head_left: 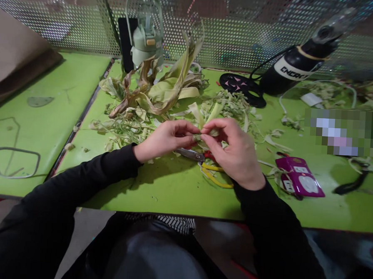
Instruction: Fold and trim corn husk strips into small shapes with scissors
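Husk strips (216,111), pale yellow-green, V-shaped

papery husks (160,90), smooth tabletop (171,197), mesh (232,38) probably metal

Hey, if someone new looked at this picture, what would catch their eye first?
Probably the left hand and right hand, pinching a small green plant piece together over the bright green table. Next, the pile of dry, curling husks behind them, slightly left. The black bottle with a white label would also stand out at the back right.
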`<state>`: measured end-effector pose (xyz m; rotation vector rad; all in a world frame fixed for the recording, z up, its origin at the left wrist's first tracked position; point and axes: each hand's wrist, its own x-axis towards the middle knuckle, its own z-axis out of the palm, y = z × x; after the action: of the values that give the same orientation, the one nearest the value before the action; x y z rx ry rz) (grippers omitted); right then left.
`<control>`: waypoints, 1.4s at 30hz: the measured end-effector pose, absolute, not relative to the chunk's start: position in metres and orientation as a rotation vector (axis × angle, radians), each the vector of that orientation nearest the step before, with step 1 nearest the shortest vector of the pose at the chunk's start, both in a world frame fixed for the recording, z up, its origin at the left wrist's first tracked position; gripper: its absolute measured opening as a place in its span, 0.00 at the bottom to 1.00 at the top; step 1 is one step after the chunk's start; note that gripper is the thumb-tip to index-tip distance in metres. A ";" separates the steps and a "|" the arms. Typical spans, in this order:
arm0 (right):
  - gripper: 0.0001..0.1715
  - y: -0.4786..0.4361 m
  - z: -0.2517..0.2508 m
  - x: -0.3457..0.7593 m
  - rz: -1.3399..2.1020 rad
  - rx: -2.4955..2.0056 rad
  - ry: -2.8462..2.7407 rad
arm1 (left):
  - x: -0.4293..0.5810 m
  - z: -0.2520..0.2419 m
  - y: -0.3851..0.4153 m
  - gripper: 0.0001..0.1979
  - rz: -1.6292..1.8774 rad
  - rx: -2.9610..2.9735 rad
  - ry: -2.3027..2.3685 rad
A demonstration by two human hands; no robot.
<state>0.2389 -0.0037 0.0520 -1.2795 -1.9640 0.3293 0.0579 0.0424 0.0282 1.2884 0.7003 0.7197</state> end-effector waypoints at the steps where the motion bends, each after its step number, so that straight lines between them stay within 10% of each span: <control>1: 0.05 -0.004 0.050 0.238 0.373 -1.273 -1.928 | 0.058 0.029 0.042 0.11 0.714 1.269 0.685; 12: 0.06 -0.008 0.046 0.233 -0.033 -1.192 -1.883 | 0.063 0.030 0.041 0.09 0.893 0.801 0.727; 24: 0.21 0.003 0.029 0.211 1.337 -1.219 -1.067 | 0.078 0.022 0.023 0.08 1.139 0.921 0.661; 42: 0.09 -0.008 0.032 0.214 0.837 -1.204 -2.067 | 0.068 0.036 0.031 0.09 1.052 0.937 0.664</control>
<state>0.2142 -0.0081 0.0321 -1.2036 -2.0669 0.8374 0.0683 0.0308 0.0358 0.9371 0.6638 1.0515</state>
